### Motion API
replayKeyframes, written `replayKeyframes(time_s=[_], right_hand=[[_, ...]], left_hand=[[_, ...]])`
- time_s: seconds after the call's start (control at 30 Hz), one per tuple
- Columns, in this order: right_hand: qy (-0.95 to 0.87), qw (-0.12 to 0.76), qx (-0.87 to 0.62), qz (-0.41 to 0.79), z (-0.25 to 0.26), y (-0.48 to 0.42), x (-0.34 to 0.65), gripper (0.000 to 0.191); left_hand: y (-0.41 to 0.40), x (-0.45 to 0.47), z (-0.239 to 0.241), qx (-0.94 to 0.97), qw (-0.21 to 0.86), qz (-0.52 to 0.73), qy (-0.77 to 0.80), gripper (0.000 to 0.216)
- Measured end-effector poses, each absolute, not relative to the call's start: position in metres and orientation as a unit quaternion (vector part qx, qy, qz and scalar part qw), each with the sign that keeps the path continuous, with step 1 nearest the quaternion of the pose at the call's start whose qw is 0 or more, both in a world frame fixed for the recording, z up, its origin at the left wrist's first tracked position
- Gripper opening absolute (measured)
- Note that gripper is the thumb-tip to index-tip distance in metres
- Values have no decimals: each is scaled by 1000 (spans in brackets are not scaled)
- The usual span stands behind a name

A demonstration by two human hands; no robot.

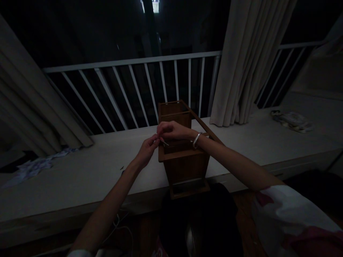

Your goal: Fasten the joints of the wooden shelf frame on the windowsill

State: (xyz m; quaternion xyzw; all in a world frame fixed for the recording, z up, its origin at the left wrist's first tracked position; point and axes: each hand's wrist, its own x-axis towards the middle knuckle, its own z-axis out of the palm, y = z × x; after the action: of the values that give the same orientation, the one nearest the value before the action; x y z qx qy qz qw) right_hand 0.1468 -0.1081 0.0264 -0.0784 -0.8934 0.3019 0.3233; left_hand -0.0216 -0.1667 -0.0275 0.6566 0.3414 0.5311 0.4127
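A brown wooden frame with panels, like a small shelf unit (184, 166), lies on the pale window ledge, its near end reaching past the ledge's front edge. Over its left rail my left hand (148, 149) and my right hand (171, 130) meet, fingertips pinched close together. A thin, light-coloured metal piece (164, 142) sticks out from between the fingers, pointing right; its kind is too small and dark to tell. Which hand grips it I cannot tell for certain. A silver bangle (197, 140) is on my right wrist.
The ledge (120, 150) runs across under a white railing (128, 63). Beige curtains (241, 64) hang on both sides. Patterned cloth (34, 167) lies at the left, a bundled item (292, 119) at the right. A white cable (124, 228) trails below the ledge.
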Motion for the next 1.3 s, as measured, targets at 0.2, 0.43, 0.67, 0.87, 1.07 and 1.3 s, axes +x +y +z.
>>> replayKeyframes(time_s=[0.2, 0.43, 0.67, 0.87, 1.07, 1.3], right_hand=[[-912, 274, -66, 298, 28, -112, 149, 14], [-909, 283, -80, 293, 26, -108, 148, 14], [-892, 331, -116, 286, 24, -105, 147, 15], [-885, 343, -124, 288, 23, -104, 147, 16], [-884, 342, -127, 294, 23, -105, 148, 15], [-884, 315, -117, 324, 22, -106, 147, 17]], left_hand=[[-170, -16, -25, 647, 406, 545, 345, 36], [-164, -22, -35, 658, 387, 543, 351, 31], [-167, -24, -31, 684, 318, 539, 375, 21], [-168, -23, -29, 698, 238, 533, 415, 21], [-171, -21, -26, 702, 203, 538, 421, 19], [-173, -28, -17, 725, 202, 506, 420, 19]])
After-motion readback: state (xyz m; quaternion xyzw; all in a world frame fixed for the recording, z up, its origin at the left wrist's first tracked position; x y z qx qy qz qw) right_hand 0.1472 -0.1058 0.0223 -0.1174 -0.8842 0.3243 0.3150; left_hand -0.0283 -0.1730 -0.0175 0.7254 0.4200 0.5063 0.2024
